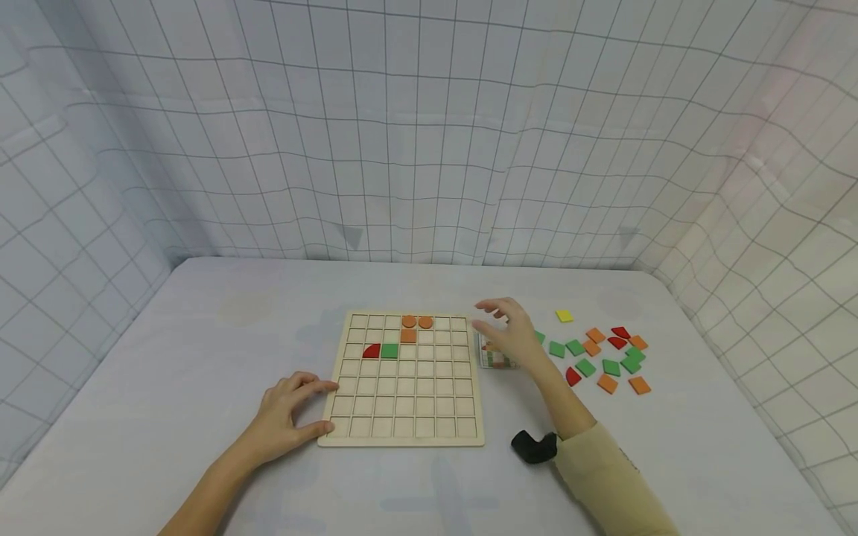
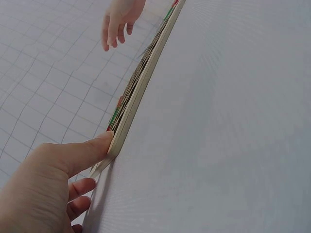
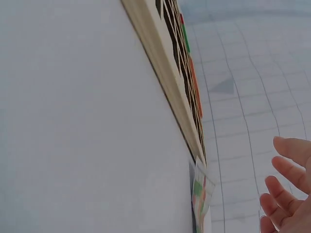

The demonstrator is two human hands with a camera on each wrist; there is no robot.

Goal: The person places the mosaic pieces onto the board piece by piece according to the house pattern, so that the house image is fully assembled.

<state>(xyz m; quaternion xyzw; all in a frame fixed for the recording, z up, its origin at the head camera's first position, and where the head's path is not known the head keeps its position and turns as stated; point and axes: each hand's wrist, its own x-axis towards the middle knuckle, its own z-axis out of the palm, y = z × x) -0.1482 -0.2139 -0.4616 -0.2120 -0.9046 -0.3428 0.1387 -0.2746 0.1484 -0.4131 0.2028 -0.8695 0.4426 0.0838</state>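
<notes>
A square wooden grid board (image 1: 402,442) lies on the table. My left hand (image 1: 287,413) touches its left edge, thumb near the front corner and a fingertip farther back; in the left wrist view the thumb (image 2: 92,151) rests on the rim. Right of the board my right hand (image 1: 512,331) hovers with fingers apart, holding nothing. Below it a printed card (image 1: 496,360) is partly covered. In the grid sit two orange round tiles (image 1: 425,322), an orange square tile (image 1: 408,336), a green square tile (image 1: 389,351) and a red quarter-round tile (image 1: 372,351).
Loose green tiles (image 1: 611,367), orange tiles (image 1: 607,383) and red tiles (image 1: 573,376) are scattered at the right, with a yellow tile (image 1: 564,316) behind them. A black object (image 1: 534,447) shows beside the right sleeve (image 1: 603,476). Grid-patterned curtains (image 1: 429,149) surround the table.
</notes>
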